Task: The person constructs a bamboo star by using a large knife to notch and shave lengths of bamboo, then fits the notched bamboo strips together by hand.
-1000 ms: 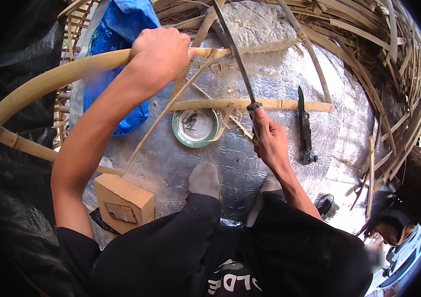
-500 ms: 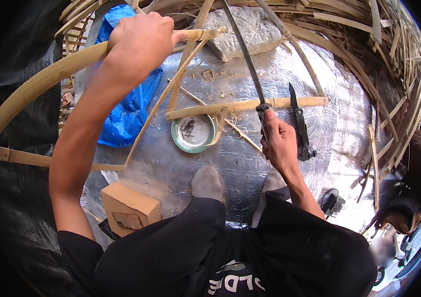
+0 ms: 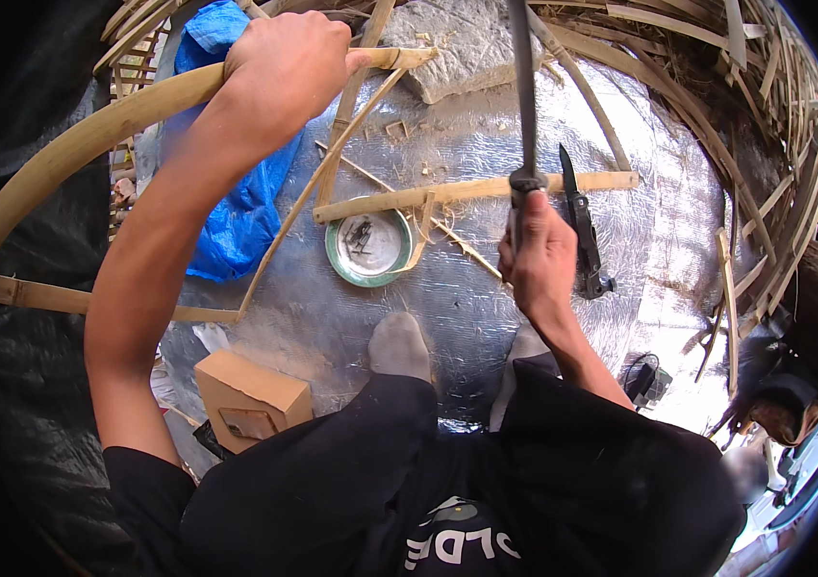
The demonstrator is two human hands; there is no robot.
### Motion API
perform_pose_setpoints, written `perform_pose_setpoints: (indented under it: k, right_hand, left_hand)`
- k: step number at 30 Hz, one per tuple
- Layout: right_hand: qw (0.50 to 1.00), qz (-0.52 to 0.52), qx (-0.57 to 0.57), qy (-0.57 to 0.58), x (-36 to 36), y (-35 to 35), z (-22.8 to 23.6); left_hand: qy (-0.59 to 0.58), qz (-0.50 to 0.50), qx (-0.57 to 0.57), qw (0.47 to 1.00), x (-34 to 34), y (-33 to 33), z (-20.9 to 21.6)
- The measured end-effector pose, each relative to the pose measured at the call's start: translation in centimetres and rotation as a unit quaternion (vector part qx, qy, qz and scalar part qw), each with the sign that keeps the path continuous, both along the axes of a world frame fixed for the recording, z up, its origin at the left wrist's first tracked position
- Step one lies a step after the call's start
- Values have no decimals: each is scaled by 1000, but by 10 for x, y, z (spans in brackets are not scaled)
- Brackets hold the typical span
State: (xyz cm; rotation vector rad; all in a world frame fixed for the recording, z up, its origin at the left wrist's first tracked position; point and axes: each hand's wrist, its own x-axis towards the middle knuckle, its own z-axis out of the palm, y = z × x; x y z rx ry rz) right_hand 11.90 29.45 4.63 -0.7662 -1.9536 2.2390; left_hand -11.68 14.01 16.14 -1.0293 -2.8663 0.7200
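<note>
My left hand [image 3: 289,67] is closed around a thick, bent bamboo pole [image 3: 91,137] near its far end, by a grey stone block [image 3: 462,48]. Held by its handle in my right hand [image 3: 539,252] is a machete [image 3: 526,96], its long dark blade pointing away from me toward the stone. Behind that hand a flat bamboo bar [image 3: 399,200] of a frame lies across the floor. Just right of the hand rests an open folding knife [image 3: 584,231] with a black blade. A green-rimmed dish [image 3: 335,258] holding small dark pieces sits left of it.
A crumpled blue tarp [image 3: 245,216] lies at the left under my forearm. The cardboard box [image 3: 255,380] stands near my left knee. Split bamboo strips [image 3: 765,183] are piled along the right and far edges. Silver foil sheeting [image 3: 322,298] covers the floor under my feet.
The machete has swung from leaning left to nearly straight away from me, its tip shifting right. My left hand has moved slightly right and stays on the pole.
</note>
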Motion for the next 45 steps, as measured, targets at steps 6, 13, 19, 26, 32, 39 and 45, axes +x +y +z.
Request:
perform_pose_setpoints:
  k: [6, 13, 19, 26, 32, 39, 45]
  right_hand:
    - [981, 101, 58, -153, -18, -4, -21]
    - [996, 55, 28, -62, -10, 8, 2]
    - [966, 127, 184, -133, -15, -9, -37]
    - [945, 125, 284, -103, -16, -7, -35]
    - [933, 122, 313, -128, -20, -3, -24]
    - [942, 125, 283, -128, -20, 1, -27]
    - [947, 112, 261, -151, -17, 4, -22]
  left_hand:
    - [-4, 8, -12, 1000, 5, -9, -6]
    - [-7, 6, -6, 1000, 6, -4, -2]
    - [3, -9, -3, 1000, 0, 1, -5]
    - [1, -9, -43, 999, 2, 4, -2]
    - [-11, -51, -101, 994, -28, 34, 7]
    - [-66, -52, -288, 954, -53, 93, 40]
    - [-107, -61, -368, 922, -71, 129, 49]
